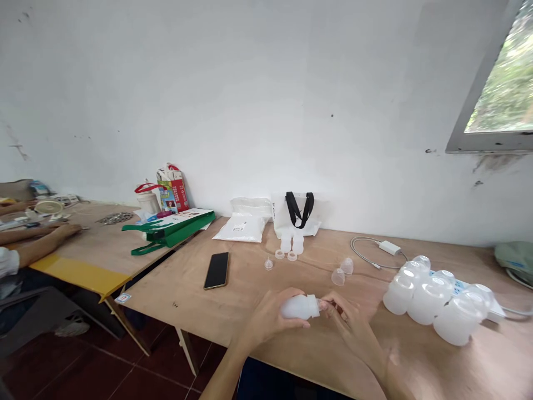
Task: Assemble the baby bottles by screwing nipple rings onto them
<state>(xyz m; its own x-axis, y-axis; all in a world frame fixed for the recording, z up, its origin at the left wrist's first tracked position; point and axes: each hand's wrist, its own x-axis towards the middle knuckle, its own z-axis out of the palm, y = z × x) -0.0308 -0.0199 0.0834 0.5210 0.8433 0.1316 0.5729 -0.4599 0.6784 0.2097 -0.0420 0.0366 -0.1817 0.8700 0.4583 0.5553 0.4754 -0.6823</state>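
Wide view across a plywood tabletop [187, 300] set against a white wall, with a window [499, 83] cut off at upper right. Over at far left, a co-worker's forearm [41, 236] reaches across a second table with a yellow edge [79, 275]. At right, a cluster of frosted bottles [428, 300] sits packed together, clear domes fitted on top. Upper centre, a white bag with black handles [291, 214] stands behind two frosted bottle parts [291, 241], and a black phone [216, 270] lies left of centre.

Now to the action, bottom centre: the left hand [270, 319] wraps around a white bottle [298, 307] held sideways above the tabletop, while the right hand [350, 328] closes in at its neck, fingers [333, 304] curled tight. That bottle shows no dome yet, and two clear cups [342, 271] and two small rings [285, 255] lie loose just beyond it. The hands hide the neck, so whether those fingers grip it is impossible to call!
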